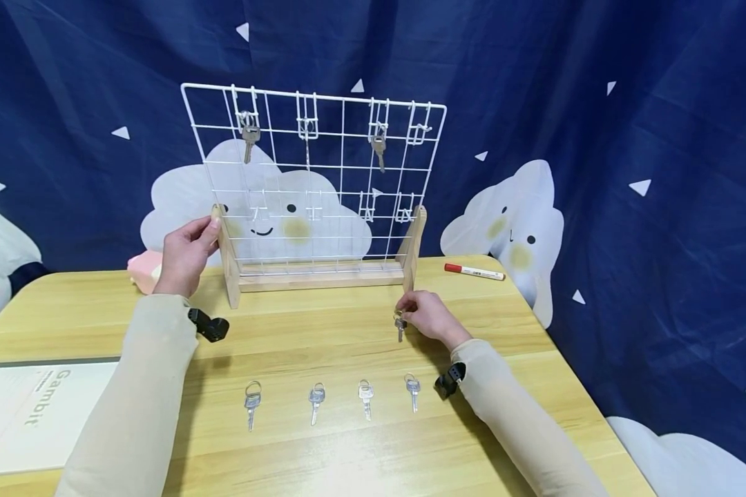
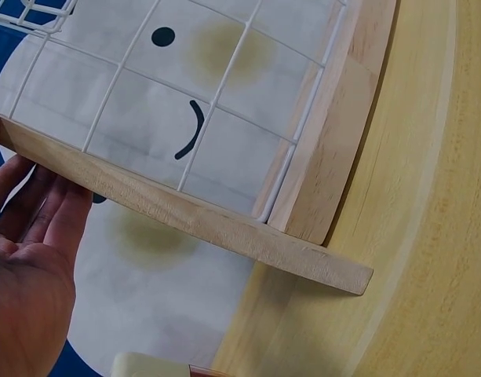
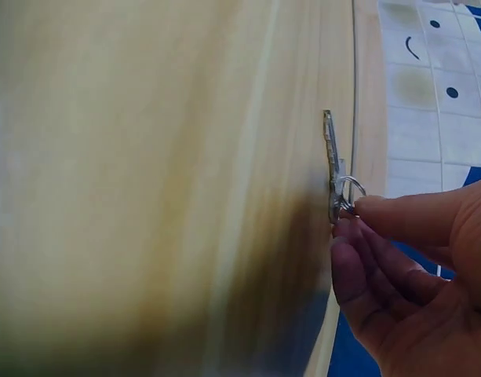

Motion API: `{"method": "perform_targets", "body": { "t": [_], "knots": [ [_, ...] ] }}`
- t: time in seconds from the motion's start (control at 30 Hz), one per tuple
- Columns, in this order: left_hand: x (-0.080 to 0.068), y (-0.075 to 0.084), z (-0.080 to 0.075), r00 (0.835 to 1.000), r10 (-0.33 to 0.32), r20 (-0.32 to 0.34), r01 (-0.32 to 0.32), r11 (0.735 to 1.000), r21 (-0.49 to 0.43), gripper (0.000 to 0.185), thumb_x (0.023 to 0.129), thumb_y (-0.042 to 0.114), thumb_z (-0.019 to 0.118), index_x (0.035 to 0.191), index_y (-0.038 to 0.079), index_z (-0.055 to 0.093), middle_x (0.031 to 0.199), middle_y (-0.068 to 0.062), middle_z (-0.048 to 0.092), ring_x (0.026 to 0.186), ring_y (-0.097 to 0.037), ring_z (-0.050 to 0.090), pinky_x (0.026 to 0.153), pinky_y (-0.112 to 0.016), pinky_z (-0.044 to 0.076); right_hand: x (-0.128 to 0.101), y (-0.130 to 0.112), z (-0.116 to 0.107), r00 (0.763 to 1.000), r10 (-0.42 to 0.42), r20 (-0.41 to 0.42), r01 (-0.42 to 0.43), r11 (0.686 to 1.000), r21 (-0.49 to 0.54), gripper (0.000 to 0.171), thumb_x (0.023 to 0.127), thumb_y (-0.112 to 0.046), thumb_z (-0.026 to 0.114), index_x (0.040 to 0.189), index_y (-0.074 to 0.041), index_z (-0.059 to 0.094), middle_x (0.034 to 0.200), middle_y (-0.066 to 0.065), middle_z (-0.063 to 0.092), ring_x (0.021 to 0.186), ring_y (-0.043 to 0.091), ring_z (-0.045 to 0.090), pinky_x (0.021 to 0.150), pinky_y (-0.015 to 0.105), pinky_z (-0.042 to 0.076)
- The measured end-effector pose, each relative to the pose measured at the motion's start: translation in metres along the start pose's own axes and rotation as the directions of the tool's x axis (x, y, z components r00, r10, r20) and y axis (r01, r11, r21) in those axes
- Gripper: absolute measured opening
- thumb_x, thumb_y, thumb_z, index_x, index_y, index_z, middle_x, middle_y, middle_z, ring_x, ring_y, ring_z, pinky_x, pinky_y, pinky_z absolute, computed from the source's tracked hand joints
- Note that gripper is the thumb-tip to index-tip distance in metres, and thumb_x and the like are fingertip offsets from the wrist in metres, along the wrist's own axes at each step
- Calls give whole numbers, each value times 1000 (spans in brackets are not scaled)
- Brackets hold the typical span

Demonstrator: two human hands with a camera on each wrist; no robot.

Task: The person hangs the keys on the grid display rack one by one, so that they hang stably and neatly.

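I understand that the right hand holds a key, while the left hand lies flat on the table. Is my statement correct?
Not fully. The left hand does not lie flat on the table; it grips the left post of the rack, as the head view shows. The right hand does hold a key.

Far curtain (image 1: 522, 83): navy, white triangles (image 1: 242, 31), white clouds (image 1: 531, 193) with yellow cheeks, black eyes. Wire grid (image 1: 342, 101) white; wooden stand (image 1: 320, 277) pale tan. Tabletop (image 1: 286, 455) yellow, streaked grain. Keys (image 1: 252, 400) silver from here. Far-right marker (image 1: 481, 272) white, red-capped. Sleeves (image 1: 143, 386) cream. Left pad (image 1: 12, 428) white, olive-gold "Gambit" lettering (image 1: 45, 397).
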State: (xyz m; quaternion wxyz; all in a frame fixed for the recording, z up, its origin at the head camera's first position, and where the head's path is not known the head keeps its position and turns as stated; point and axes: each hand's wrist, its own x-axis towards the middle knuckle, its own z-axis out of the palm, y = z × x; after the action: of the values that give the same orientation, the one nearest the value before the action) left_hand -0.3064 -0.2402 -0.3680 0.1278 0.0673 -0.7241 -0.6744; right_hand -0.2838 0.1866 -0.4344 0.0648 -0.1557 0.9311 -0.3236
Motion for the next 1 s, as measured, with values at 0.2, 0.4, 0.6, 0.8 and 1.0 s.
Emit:
{"method": "perform_targets", "body": {
  "t": [0.2, 0.4, 0.6, 0.8, 1.0],
  "knots": [
    [1, 0, 0, 1000, -5, -3, 5, 1000, -7, 65, 96, 41, 58, 146, 2, 45, 136, -13, 49, 122, -17, 51, 104, -29, 44, 1, 1, 0, 1000, 3, -16, -4, 1000, -11, 10, 91, 3, 65, 92, -4, 71, 83, 1, 65, 80, 17, 60, 77, 34, 54],
    [-1, 2, 0, 1000, -3, -5, 3, 1000, 2, 64, 96, 41, 57, 146, 2, 45, 137, -15, 49, 120, -16, 52, 105, -31, 43, -1, 0, -2, 999, -15, -35, 16, 1000, 22, 10, 92, 1, 65, 94, -6, 71, 85, 0, 67, 80, 15, 61, 75, 32, 54],
    [-1, 3, 0, 1000, -9, -2, 9, 1000, -28, 64, 96, 40, 58, 146, 2, 46, 138, -15, 48, 121, -16, 51, 106, -32, 41, -3, -3, -7, 996, -47, -79, 50, 998, 35, 10, 92, 0, 66, 97, -6, 71, 90, 2, 67, 83, 17, 59, 73, 31, 54],
    [-1, 2, 0, 1000, -7, 4, 8, 999, -44, 62, 96, 40, 59, 145, 3, 47, 136, -13, 49, 121, -17, 49, 108, -38, 40, -7, -6, -11, 995, -63, -83, 69, 995, 70, 9, 91, -1, 67, 97, -6, 72, 89, 3, 66, 82, 18, 59, 71, 29, 53],
    [-1, 0, -1, 1000, -11, 6, 11, 999, -39, 65, 94, 42, 60, 145, 3, 47, 133, -11, 51, 121, -17, 51, 106, -34, 41, -12, -11, -20, 986, -107, -125, 117, 990, 77, 9, 90, 0, 69, 95, -7, 73, 91, 3, 68, 80, 17, 60, 68, 28, 54]
  ]
}}
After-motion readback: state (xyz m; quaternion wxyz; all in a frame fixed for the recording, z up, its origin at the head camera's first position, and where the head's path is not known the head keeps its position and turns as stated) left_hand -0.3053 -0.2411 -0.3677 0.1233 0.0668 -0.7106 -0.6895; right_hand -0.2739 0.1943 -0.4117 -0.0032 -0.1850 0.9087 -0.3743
